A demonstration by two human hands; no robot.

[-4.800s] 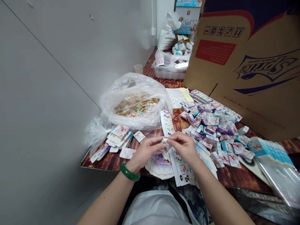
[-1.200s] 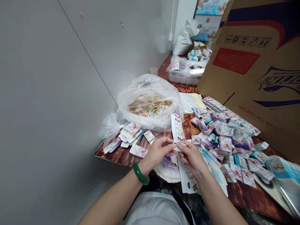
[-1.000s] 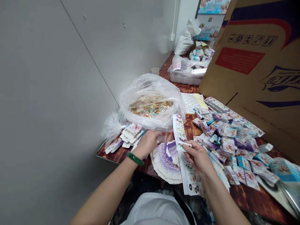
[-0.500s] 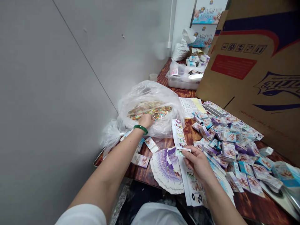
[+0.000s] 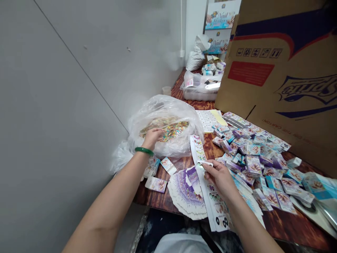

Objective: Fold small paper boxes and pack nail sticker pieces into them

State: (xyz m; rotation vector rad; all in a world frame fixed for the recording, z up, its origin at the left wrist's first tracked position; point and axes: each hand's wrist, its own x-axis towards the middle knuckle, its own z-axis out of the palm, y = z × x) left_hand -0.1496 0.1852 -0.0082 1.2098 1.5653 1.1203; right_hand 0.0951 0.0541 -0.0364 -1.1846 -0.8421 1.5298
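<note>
My left hand [image 5: 153,137], with a green bangle at the wrist, is over the mouth of a clear plastic bag [image 5: 165,103]. In the bag lie many small, shiny, multicoloured pieces [image 5: 175,130]. Its fingers are drawn together, and what they hold, if anything, is hidden. Between thumb and fingers, my right hand [image 5: 220,175] pinches a small nail sticker strip [image 5: 200,163] with green ovals. Beneath it lie long printed sticker sheets [image 5: 197,146]. A fan of purple and white cards [image 5: 181,193] is spread beside these sheets.
Many small printed boxes [image 5: 254,165] are heaped at the right, before a large cardboard carton [image 5: 252,73]. A clear plastic tub [image 5: 200,93] stands at the back. The grey wall [image 5: 79,88] borders the left side. A few boxes [image 5: 156,184] lie near the front edge.
My left hand has drawn back slightly to the left within the bag's mouth. My right hand still pinches the strip in about the same place. The view has shifted a little.
</note>
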